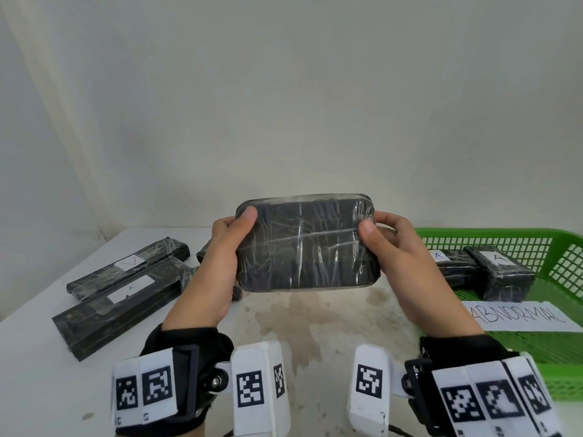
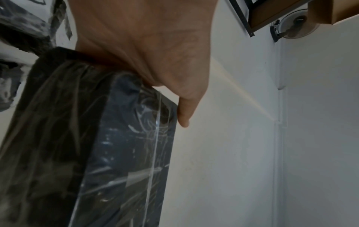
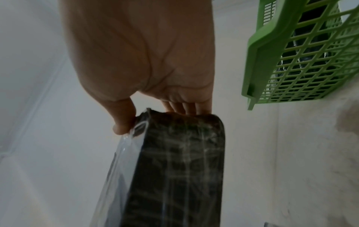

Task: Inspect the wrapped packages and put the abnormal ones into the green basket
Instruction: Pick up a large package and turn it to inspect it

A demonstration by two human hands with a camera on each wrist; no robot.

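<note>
A dark rectangular package (image 1: 304, 244) wrapped in clear film is held up above the table, its broad face toward me. My left hand (image 1: 232, 247) grips its left end, thumb on the front, fingers behind. My right hand (image 1: 383, 244) grips the right end the same way. The left wrist view shows the package (image 2: 108, 153) edge-on under my left hand (image 2: 155, 69); in the right wrist view the package (image 3: 180, 161) sits between thumb and fingers of my right hand (image 3: 147, 69). The green basket (image 1: 561, 313) stands at the right; its corner (image 3: 291, 61) is close to my right hand.
Two wrapped packages (image 1: 485, 272) labelled A and a paper sign reading ABNORMAL (image 1: 520, 315) lie in the basket. Two long wrapped packages (image 1: 123, 285) with white labels lie on the white table (image 1: 31, 373) at the left. A stain (image 1: 303, 316) marks the table's middle.
</note>
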